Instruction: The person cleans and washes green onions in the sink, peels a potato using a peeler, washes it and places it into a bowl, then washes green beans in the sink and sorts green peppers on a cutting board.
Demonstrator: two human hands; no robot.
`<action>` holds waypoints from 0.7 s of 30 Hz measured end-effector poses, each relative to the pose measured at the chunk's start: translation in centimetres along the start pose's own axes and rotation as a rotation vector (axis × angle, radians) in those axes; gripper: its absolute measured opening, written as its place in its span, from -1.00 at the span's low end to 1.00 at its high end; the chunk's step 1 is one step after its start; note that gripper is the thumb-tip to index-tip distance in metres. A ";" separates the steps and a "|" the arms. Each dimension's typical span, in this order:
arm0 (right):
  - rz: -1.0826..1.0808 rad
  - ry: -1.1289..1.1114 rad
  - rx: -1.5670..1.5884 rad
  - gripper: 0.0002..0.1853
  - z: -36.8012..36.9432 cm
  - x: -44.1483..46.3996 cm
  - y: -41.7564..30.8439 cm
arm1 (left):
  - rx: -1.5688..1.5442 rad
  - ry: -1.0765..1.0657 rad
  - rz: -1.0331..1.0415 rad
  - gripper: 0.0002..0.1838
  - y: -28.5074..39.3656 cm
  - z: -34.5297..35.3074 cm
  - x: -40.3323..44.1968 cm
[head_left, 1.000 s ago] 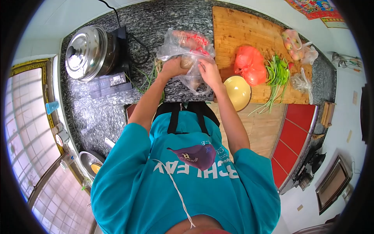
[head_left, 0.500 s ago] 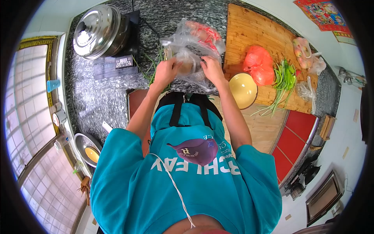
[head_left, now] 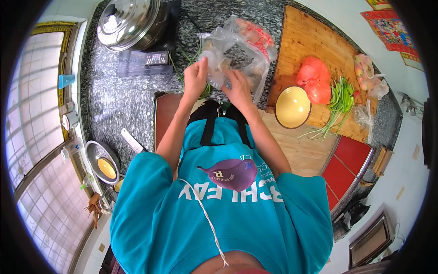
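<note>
A clear plastic bag [head_left: 262, 61] lies crumpled on the granite counter, its mouth facing me. At the bag's left side, my left hand [head_left: 196, 78] is closed, pinching its edge. My right hand [head_left: 238, 89] is over the opening, thumb apart from the fingers, fingertips at the brownish contents, which I cannot make out through the plastic and blur. Behind sits a red-and-white plastic bag [head_left: 256, 36], touching the clear one. Thin green stalks [head_left: 181, 58] lie beside my left hand.
Right: wooden cutting board [head_left: 296, 41] with a red plastic bag [head_left: 314, 77], yellow bowl [head_left: 293, 107], green vegetables [head_left: 340, 102] and bagged produce [head_left: 363, 73]. Left: lidded pot [head_left: 130, 23] on an induction cooker [head_left: 137, 66], knife [head_left: 132, 140] and metal basin [head_left: 98, 153].
My right hand has moved left from the bag's right edge to its opening. The clear bag's mouth is spread wider. The whole view has shifted slightly.
</note>
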State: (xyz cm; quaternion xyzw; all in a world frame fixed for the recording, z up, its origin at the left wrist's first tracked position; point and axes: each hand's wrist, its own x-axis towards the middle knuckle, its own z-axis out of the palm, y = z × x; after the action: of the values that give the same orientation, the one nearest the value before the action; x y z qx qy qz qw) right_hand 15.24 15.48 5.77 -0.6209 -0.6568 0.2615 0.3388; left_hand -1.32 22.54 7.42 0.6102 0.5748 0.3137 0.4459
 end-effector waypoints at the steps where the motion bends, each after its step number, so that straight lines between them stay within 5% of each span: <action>1: 0.020 0.064 0.045 -0.52 0.6 -0.1 0.5 | -0.202 0.078 0.013 -0.46 1.1 -0.6 0.0; 4: 0.101 0.133 0.122 -0.64 1.6 -0.9 2.2 | -0.497 0.268 0.005 -0.47 0.7 -2.3 0.4; 10: 0.130 0.194 0.095 -0.79 2.5 0.9 3.5 | -0.228 0.426 -0.178 -0.46 -7.9 -3.1 -1.3; 14: 0.173 -0.001 0.070 -0.71 4.6 2.3 4.7 | -0.295 0.506 -0.274 -0.46 -12.2 -4.1 -1.1; 16: 0.166 -0.045 0.057 -0.66 5.2 2.7 5.0 | -0.752 0.595 -0.489 -0.48 -10.1 -4.7 -0.7; 21: 0.099 -0.369 -0.157 -0.33 4.0 3.9 3.8 | -0.306 0.345 -0.471 -0.50 -9.8 -7.8 -0.8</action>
State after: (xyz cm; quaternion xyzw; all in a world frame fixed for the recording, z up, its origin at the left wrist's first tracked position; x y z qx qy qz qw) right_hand 14.61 20.02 0.76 -0.6185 -0.6948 0.3349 0.1500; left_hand -12.56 22.59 1.78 0.3241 0.7134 0.3836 0.4888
